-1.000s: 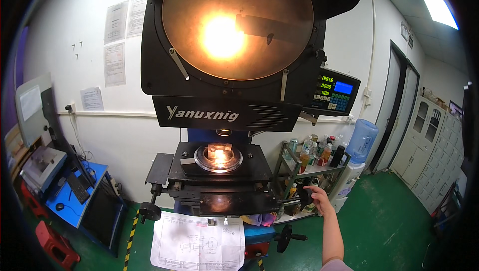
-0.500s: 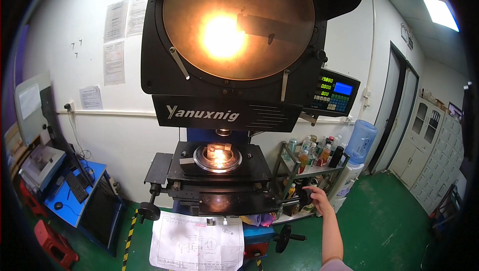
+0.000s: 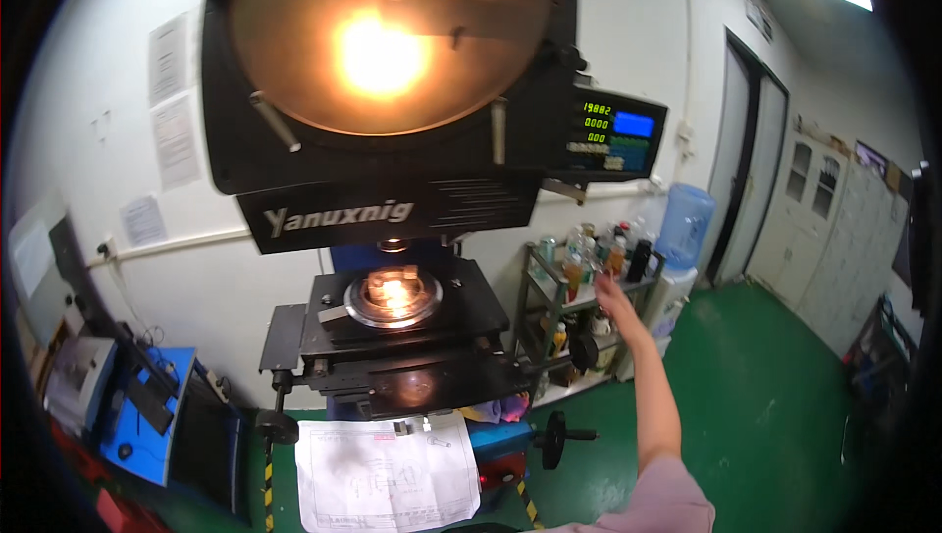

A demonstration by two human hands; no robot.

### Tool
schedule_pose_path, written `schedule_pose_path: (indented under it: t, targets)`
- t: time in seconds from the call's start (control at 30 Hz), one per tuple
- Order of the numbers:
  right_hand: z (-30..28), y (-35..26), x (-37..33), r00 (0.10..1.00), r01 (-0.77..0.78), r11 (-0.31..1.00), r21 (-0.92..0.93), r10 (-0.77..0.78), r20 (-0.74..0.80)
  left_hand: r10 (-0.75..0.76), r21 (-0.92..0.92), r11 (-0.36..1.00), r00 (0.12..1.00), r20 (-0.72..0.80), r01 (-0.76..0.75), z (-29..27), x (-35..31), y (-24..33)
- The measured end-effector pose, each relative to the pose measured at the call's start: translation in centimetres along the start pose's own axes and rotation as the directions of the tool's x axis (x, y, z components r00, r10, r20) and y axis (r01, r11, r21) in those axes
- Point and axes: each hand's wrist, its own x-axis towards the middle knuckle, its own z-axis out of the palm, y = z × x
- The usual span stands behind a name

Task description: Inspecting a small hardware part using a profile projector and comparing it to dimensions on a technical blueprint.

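My right hand (image 3: pixel 612 297) is raised beside the machine, in front of the bottle shelf. Its fingers are smeared by motion, and nothing shows plainly in them. Below and left of it sits the black stage knob (image 3: pixel 583 351), apart from the hand. Higher up is the digital readout (image 3: pixel 618 135) with lit figures, a blue screen and keys. A large optical projector fills the middle, its round screen (image 3: pixel 471 72) showing a bright glare and a dark shadow. Brass-coloured parts (image 3: pixel 392 283) lie lit on the round glass of the stage (image 3: pixel 324 337). My left hand is out of view.
A drawing sheet (image 3: pixel 334 484) hangs below the stage, near a second hand crank (image 3: pixel 554 440). Right of the machine stand a shelf with bottles (image 3: pixel 574 263) and a water dispenser (image 3: pixel 684 229). At left is a blue desk (image 3: pixel 147 445) with a keyboard.
My right hand has left the stage knob and moved up, with the arm stretched further forward. The view has shifted, so the machine sits further left. The readout's top figure differs slightly.
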Motion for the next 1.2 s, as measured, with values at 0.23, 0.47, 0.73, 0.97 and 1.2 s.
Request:
schedule_pose_path:
  t: [0.23,0.47,0.73,0.97,1.2]
  targets:
    - [2.9,-10.7,14.3,0.678,0.370,0.497,-0.784,-0.722,-0.138,-0.042,0.060,0.997,0.999,-0.033,0.043,2.9,-0.4,-0.3]
    - [6.7,-14.2,19.2,0.699,0.146,0.507,-0.849,-0.660,-0.274,-0.033,0.073,0.997,0.996,-0.077,0.039,3.0,-0.2,-0.6]
    - [7.2,-13.8,20.1,0.593,-0.001,0.372,-0.928,-0.747,-0.300,-0.023,0.089,0.995,0.993,-0.119,0.034,3.6,-0.4,-0.7]
    - [6.7,-13.1,19.9,0.681,0.070,0.427,-0.902,-0.681,-0.270,-0.012,0.103,0.994,0.990,-0.141,0.027,3.6,-0.4,-0.7]
    - [6.7,-11.7,19.4,0.607,0.174,0.411,-0.895,-0.761,-0.232,-0.013,0.114,0.993,0.990,-0.143,0.029,3.8,-0.3,-0.8]
